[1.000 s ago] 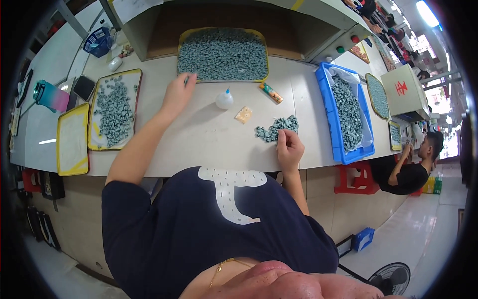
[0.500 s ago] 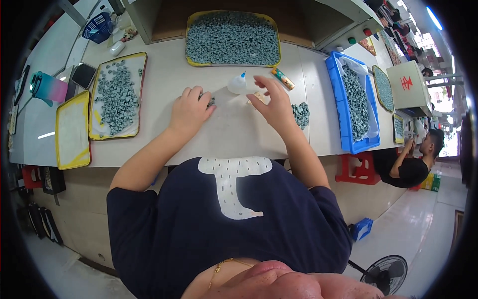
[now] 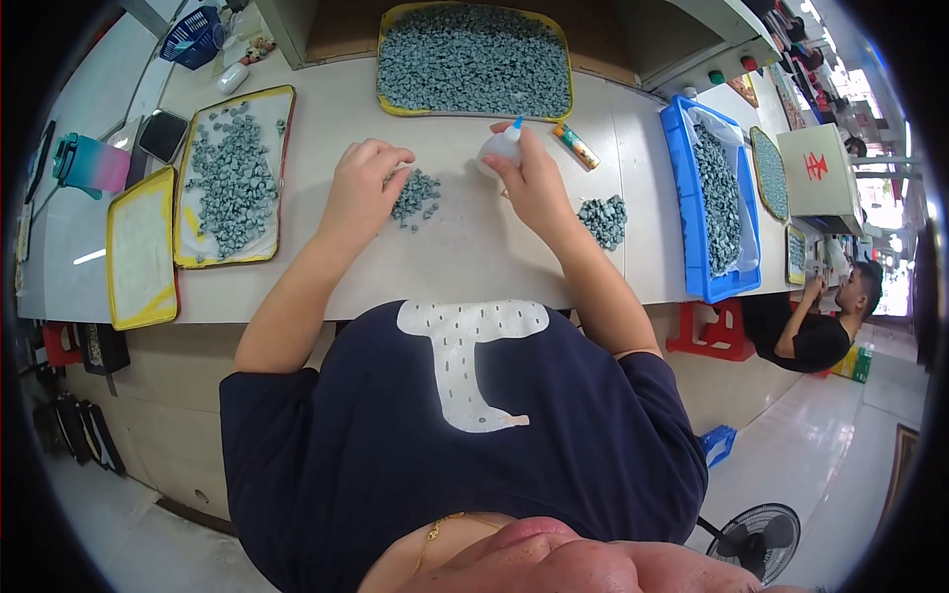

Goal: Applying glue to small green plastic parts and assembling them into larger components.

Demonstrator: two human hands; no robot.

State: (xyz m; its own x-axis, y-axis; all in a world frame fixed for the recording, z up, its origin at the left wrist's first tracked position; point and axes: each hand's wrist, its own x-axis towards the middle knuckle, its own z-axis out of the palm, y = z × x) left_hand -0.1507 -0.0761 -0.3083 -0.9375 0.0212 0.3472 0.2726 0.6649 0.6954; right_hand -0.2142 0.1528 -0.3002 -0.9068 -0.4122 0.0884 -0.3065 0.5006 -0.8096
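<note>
My right hand [image 3: 537, 185] is wrapped round a small white squeeze bottle [image 3: 500, 148] with a blue nozzle, which points up and away from me. Left of it, my left hand [image 3: 364, 188] is closed, with thumb and forefinger together; whether a tiny piece sits between them cannot be made out. Just beside those fingers lies a loose heap of small grey-green pieces [image 3: 417, 198] on the white table [image 3: 465, 262]. A second, tighter heap of the same pieces [image 3: 603, 222] lies right of my right wrist.
A full yellow-rimmed tray [image 3: 474, 112] stands at the back. Leftward are a half-covered tray [image 3: 288, 138], a bare tray [image 3: 141, 252], a phone [image 3: 163, 135] and a bottle [image 3: 96, 165]. On the right stand a green-and-orange tube [image 3: 576, 146] and a blue crate [image 3: 698, 237]. Farther right sits another person [image 3: 816, 321].
My right hand has closed round the squeeze bottle and lifted it. My left hand has drawn up and left off the heap, uncovering it, and its fingertips have come together.
</note>
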